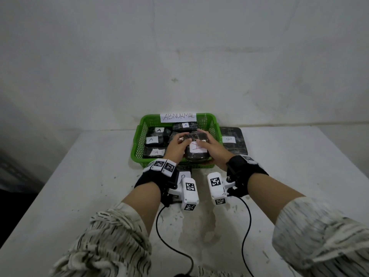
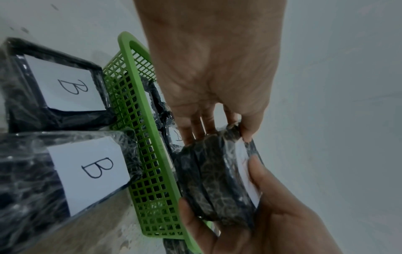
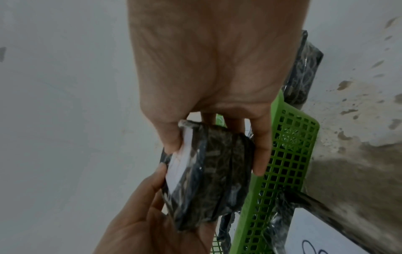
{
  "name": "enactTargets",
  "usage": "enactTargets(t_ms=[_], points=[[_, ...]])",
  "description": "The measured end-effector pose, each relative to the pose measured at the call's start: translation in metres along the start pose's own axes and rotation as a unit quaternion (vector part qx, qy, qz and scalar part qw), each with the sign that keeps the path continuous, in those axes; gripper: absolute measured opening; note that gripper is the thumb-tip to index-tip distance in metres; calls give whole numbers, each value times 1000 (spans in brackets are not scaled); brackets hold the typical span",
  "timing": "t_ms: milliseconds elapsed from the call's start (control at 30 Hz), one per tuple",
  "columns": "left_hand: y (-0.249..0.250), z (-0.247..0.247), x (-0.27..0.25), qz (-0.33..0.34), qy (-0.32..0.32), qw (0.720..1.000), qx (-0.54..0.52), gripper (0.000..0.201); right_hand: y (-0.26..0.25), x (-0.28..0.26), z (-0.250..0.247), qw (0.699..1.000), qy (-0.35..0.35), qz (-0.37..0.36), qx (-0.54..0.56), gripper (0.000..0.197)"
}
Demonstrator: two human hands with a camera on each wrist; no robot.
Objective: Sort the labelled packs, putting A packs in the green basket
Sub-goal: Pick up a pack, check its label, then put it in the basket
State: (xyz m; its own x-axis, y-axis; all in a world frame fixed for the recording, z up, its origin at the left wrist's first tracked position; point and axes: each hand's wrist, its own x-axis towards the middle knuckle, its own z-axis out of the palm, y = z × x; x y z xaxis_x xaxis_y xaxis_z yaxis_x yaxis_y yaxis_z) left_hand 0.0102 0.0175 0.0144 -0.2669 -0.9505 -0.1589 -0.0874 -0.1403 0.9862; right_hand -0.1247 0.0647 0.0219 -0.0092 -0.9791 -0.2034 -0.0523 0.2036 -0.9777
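Both my hands hold one dark plastic-wrapped pack [image 1: 194, 151] with a white label marked A in red, just above the front right part of the green basket [image 1: 137, 140]. My left hand [image 1: 177, 142] grips its left and far edge; my right hand [image 1: 210, 147] grips its right side. In the left wrist view my left hand [image 2: 208, 116] pinches the pack [image 2: 217, 180] at the top, and my right hand [image 2: 272, 214] clasps it from below. The right wrist view shows my right hand [image 3: 217, 96] curled around the pack [image 3: 213, 171] over the basket wall [image 3: 282, 163]. Several A packs [image 1: 151, 139] lie in the basket.
A paper sign reading ABNORMAL [image 1: 178, 116] stands on the basket's far rim. One B pack [image 1: 229, 139] lies on the white table [image 1: 79, 186] right of the basket, against the wall. Another B pack [image 1: 182, 175] lies in front of the basket, under my wrists.
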Motion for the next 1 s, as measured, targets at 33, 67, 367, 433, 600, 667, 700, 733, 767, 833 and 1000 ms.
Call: enactTargets(t_ms=[33, 67, 367, 433, 600, 667, 700, 733, 767, 833, 1000], points=[[0, 0, -1, 0, 0, 1000, 2, 31, -1, -1, 1, 1000, 7, -3, 2, 47], [0, 0, -2, -2, -2, 1000, 9, 33, -2, -3, 2, 1000, 22, -15, 1, 46], [5, -3, -6, -11, -4, 1000, 24, 48, 3, 0, 4, 999, 42, -17, 15, 70], [7, -2, -5, -18, -7, 1000, 11, 48, 4, 0, 3, 998, 55, -36, -12, 75], [5, 4, -11, -26, -39, 999, -15, 50, 3, 0, 2, 996, 75, -40, -3, 71], [3, 4, -10, -26, -37, 999, -22, 49, 2, -1, 0, 997, 65, -19, 42, 60], [2, 3, -10, -31, -36, 999, -27, 48, 2, -1, -1, 996, 62, -11, 63, 56], [2, 3, -10, -39, -33, 998, -33, 47, 2, -2, -2, 995, 60, -8, 79, 53], [1, 2, -9, -46, -28, 998, -35, 46, 2, -3, -2, 994, 62, -8, 88, 52], [2, 2, -8, -58, -14, 998, -33, 45, 3, -1, -2, 994, 69, -14, 88, 49], [4, 0, -4, -72, -3, 996, -55, 39, 3, 2, 1, 995, 87, -25, 40, 17]])
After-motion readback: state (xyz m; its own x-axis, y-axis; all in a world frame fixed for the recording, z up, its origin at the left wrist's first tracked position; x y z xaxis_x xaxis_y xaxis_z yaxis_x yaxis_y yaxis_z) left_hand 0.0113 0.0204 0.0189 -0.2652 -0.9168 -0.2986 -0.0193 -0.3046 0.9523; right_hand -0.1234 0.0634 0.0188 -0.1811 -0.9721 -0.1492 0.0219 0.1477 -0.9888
